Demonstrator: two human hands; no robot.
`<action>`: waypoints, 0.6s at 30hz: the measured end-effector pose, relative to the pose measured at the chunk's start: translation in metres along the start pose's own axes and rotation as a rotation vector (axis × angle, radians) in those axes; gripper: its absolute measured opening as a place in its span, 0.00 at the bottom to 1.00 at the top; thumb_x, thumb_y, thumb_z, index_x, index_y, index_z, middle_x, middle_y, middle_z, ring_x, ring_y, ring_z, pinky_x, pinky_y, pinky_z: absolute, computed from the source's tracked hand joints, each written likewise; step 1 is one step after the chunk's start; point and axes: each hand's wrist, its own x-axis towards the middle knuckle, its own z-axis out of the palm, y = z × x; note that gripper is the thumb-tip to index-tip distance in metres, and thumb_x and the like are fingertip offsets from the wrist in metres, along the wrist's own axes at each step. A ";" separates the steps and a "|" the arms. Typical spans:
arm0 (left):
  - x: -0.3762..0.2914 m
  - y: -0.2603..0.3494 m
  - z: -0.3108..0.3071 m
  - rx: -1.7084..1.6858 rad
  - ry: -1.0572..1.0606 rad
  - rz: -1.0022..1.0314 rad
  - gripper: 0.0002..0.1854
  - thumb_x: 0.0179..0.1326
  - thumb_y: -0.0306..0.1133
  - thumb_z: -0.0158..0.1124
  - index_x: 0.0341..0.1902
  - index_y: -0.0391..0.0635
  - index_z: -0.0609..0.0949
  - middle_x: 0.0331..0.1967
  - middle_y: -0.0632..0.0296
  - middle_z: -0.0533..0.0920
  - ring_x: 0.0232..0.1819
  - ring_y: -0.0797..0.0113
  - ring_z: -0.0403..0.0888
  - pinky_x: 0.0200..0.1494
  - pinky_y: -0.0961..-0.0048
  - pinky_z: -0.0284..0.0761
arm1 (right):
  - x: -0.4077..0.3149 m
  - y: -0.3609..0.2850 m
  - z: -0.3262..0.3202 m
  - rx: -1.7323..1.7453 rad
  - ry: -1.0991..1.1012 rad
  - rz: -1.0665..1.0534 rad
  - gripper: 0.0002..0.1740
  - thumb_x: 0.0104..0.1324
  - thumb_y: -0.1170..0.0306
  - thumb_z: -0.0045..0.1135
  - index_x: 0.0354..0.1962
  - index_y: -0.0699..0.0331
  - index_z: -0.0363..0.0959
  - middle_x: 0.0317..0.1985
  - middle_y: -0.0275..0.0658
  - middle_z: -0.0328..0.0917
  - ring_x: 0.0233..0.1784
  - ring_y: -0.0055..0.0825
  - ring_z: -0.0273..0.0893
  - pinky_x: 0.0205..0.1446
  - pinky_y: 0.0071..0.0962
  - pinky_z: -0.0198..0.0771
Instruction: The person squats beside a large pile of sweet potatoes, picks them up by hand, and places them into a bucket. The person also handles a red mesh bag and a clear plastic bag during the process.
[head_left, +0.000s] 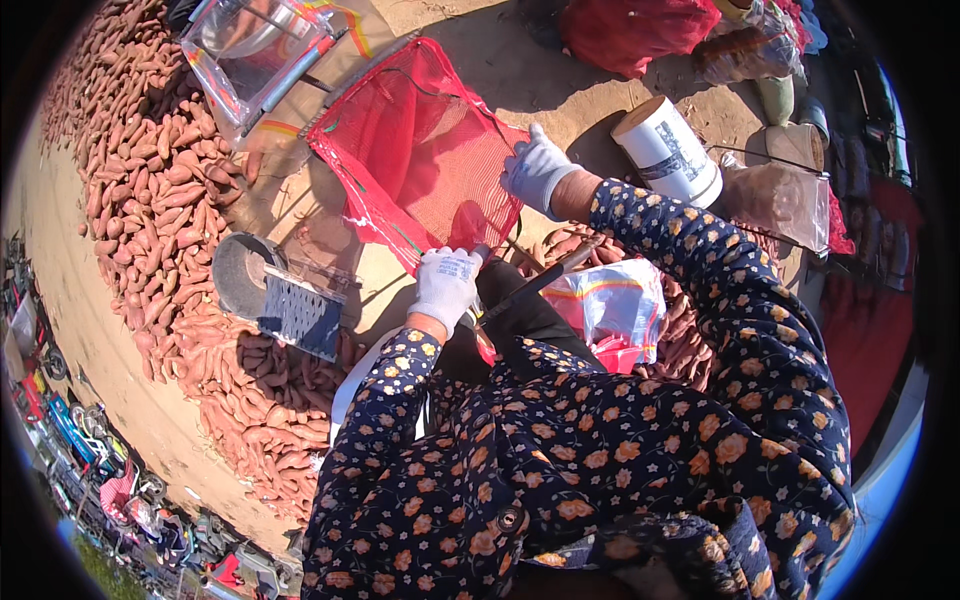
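Observation:
A red mesh bag (420, 150) is spread over a metal frame, its mouth held wide. My left hand (448, 283), in a pale work glove, grips the near corner of the bag's rim. On the right rim, my right hand (541, 171), gloved too, holds the mesh edge with its fingers bent. A dark metal bar (544, 281) passes just right of my left hand. Beside my legs lie folded clear plastic bags with red and yellow stripes (619, 296), over some sweet potatoes (682, 334).
A long heap of sweet potatoes (172, 202) runs down the left. Nearer are a dark round tub (238, 274) and a blue slotted basket (301, 315). A clear bag on a frame (255, 60) stands upper left. A white bucket (667, 154) lies right; a filled red mesh sack (634, 30) is beyond.

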 end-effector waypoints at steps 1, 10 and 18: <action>-0.002 0.001 0.000 0.011 0.070 0.023 0.13 0.57 0.34 0.52 0.45 0.52 0.80 0.31 0.60 0.81 0.39 0.59 0.79 0.43 0.62 0.72 | -0.006 -0.001 0.007 -0.007 -0.009 -0.025 0.12 0.60 0.64 0.54 0.43 0.49 0.75 0.38 0.30 0.77 0.55 0.32 0.72 0.60 0.50 0.58; 0.003 0.005 -0.003 -0.050 0.159 0.111 0.11 0.53 0.30 0.53 0.41 0.47 0.78 0.31 0.58 0.81 0.36 0.56 0.79 0.45 0.60 0.70 | 0.000 0.014 0.047 0.058 0.450 -0.100 0.03 0.52 0.67 0.55 0.23 0.48 0.77 0.32 0.28 0.78 0.59 0.33 0.69 0.66 0.55 0.53; -0.014 0.017 -0.022 -0.215 0.151 -0.011 0.20 0.53 0.50 0.61 0.41 0.47 0.76 0.33 0.58 0.81 0.43 0.57 0.77 0.51 0.57 0.67 | -0.066 0.028 0.065 0.257 0.400 -0.172 0.11 0.56 0.60 0.59 0.33 0.55 0.75 0.42 0.34 0.76 0.62 0.35 0.64 0.56 0.40 0.64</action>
